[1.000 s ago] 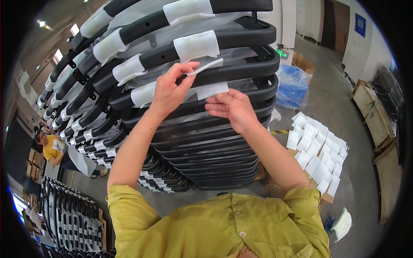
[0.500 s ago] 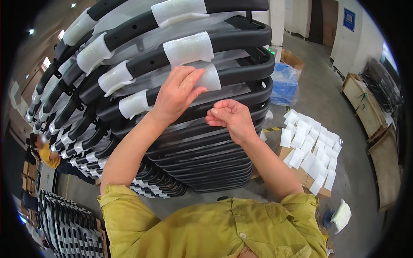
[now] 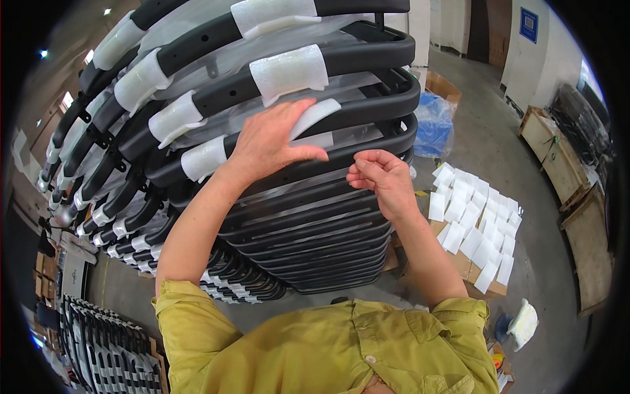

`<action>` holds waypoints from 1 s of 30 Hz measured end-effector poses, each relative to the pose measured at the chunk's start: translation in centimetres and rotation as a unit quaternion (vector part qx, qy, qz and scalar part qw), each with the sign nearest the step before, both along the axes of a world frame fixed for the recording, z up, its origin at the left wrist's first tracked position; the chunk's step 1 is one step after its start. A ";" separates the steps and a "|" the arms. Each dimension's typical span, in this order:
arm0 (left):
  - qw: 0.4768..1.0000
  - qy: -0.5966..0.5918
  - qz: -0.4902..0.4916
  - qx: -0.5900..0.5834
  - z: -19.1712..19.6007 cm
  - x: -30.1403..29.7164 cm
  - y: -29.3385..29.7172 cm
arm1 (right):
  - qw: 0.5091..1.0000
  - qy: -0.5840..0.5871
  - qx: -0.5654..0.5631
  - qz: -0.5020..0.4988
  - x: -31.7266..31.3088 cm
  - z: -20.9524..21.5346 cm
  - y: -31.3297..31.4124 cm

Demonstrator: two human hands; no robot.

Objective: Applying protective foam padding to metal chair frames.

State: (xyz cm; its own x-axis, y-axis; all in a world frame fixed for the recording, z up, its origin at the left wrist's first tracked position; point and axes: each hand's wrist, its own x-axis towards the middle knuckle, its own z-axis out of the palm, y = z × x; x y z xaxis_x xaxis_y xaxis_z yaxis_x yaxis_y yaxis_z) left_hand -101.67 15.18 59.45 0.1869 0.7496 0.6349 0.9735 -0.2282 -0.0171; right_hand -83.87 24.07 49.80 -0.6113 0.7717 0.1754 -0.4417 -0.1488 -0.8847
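Observation:
Stacked black tubular frames [image 3: 367, 108] rise in front of me. My left hand [image 3: 272, 139] lies against one bar, its fingers stretched out and its thumb spread apart below. It touches a white foam strip [image 3: 316, 118] curved over that bar; part of the strip is hidden behind the hand. On the bar above sits another wrapped foam piece [image 3: 289, 72], and one more foam wrap [image 3: 203, 159] lies left of my wrist. To the right, my right hand [image 3: 386, 180] is apart from the frames, fingers curled with thumb and fingertips together. Whatever they pinch, if anything, cannot be made out.
Many white foam sheets [image 3: 474, 226] lie spread on a cardboard box [image 3: 462, 262] at right. Behind it stand a blue plastic-wrapped bundle [image 3: 433, 125] and an open carton [image 3: 443, 88]. Wooden crates [image 3: 558, 157] line the right wall. More stacked frames [image 3: 108, 345] stand lower left.
My right hand has moved right, away from the bar. My left thumb has spread away from its fingers, and the foam under that hand now shows a narrow curved strip.

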 end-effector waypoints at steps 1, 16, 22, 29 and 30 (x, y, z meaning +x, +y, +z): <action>1.000 0.001 0.000 -0.001 -0.1 -0.2 0.0 | 1.000 -0.002 0.000 -0.003 0.1 -0.1 0.1; 0.933 -0.358 -0.022 -0.038 2.5 4.4 -6.3 | 0.982 0.069 0.092 0.147 3.2 2.9 -2.4; 0.992 -0.087 0.018 0.089 1.6 2.5 -4.1 | 0.982 -0.060 -0.106 0.145 1.8 -4.3 -3.4; 0.983 0.096 0.107 0.118 1.9 2.7 -2.5 | 0.988 -0.030 -0.107 0.111 -0.4 -2.8 -2.2; 0.981 0.098 0.111 0.122 1.8 2.4 -2.8 | 0.988 -0.031 -0.098 0.112 -0.4 -2.5 -2.2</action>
State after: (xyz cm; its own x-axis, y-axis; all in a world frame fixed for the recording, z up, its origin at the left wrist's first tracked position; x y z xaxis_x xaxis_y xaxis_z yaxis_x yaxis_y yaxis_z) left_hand -99.28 12.34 61.22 0.1723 0.6161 0.7686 0.9714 0.0230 -0.2362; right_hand -84.31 21.85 47.26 -0.7760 0.6307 -0.0062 -0.3245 -0.4076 -0.8535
